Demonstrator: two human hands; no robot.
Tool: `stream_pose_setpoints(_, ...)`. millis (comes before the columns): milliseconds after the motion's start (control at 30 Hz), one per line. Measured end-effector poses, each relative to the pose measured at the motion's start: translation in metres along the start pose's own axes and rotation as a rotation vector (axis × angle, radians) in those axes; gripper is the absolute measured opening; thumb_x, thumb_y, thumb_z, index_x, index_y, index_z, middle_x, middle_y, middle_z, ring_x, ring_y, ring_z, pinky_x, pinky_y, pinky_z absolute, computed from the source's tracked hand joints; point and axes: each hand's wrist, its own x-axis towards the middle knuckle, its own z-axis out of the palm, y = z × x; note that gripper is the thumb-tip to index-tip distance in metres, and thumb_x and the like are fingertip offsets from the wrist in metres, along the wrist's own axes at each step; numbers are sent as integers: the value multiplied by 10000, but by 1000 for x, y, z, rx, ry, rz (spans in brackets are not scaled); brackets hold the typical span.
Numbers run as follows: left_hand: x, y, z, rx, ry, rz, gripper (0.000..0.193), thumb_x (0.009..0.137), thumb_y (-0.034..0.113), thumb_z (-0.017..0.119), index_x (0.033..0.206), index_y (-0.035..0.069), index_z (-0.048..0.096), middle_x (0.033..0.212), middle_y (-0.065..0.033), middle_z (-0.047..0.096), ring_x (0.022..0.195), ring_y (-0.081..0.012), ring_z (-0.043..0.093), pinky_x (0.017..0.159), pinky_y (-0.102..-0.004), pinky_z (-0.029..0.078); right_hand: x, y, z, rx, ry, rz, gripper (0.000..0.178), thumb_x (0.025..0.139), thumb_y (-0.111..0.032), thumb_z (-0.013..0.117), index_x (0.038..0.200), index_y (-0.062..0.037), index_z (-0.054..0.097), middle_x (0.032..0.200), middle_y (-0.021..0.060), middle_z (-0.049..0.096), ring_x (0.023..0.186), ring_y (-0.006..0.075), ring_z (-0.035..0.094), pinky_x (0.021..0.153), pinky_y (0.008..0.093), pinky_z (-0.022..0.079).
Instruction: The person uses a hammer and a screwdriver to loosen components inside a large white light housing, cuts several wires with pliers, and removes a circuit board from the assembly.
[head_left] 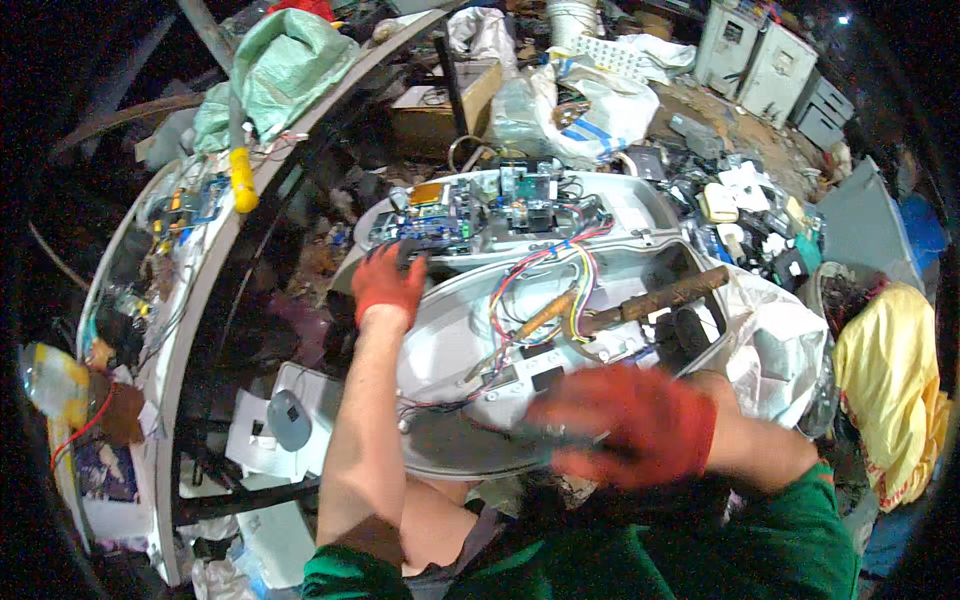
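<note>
An opened white plastic appliance housing (440, 330) lies in front of me with circuit boards (450, 215) at its far end and coloured wires (545, 275) running through it. My left hand (388, 282), in a red glove, presses on the housing's left rim beside the boards. My right hand (625, 425), also in a red glove and blurred, is closed on a dark slim tool (500, 432) at the housing's near edge. A screwdriver with an orange handle (540, 315) and a hammer with a rusty wooden handle (655, 298) rest inside the housing.
A long white panel (190, 300) with boards and wires runs along the left. White sacks (590, 105), a cardboard box (435, 115), grey metal casings (765, 60), a yellow bag (890, 370) and scattered scrap parts (745, 215) surround the spot.
</note>
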Motion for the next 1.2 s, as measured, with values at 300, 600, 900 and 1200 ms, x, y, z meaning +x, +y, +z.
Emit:
stream_pose_setpoints(300, 35, 77, 2, 252, -191, -43, 354, 881, 298, 612, 1187, 125, 649, 1244, -122, 641, 1156, -306, 613, 996, -411, 472, -18, 27, 34, -270, -49, -94, 373, 825, -293, 674, 1144, -104, 636, 920, 77, 633, 770, 272, 649, 693, 401, 540)
stream_pose_setpoints(600, 28, 69, 9, 276, -67, 93, 339, 906, 241, 569, 1173, 43, 504, 1127, -190, 651, 1094, -351, 623, 948, -464, 462, -19, 27, 22, -274, -124, -5, 359, 828, -270, 705, 1141, -102, 656, 983, 103, 670, 821, 279, 669, 718, 392, 536)
stream_pose_setpoints(900, -11, 77, 6, 195, -39, 197, 306, 917, 308, 576, 1138, 99, 546, 1083, -148, 655, 1047, -338, 622, 924, -487, 442, -15, 29, 21, -308, -224, 39, 342, 858, -302, 673, 1136, -102, 657, 947, 99, 658, 812, 276, 656, 711, 394, 530)
stream_pose_setpoints(1200, 6, 57, -3, 11, 57, 191, 320, 908, 306, 577, 1142, 89, 576, 1114, -146, 650, 1082, -366, 596, 959, -487, 421, -15, 26, 18, -270, -281, 73, 350, 873, -304, 652, 1148, -88, 644, 951, 107, 658, 818, 284, 658, 729, 406, 531)
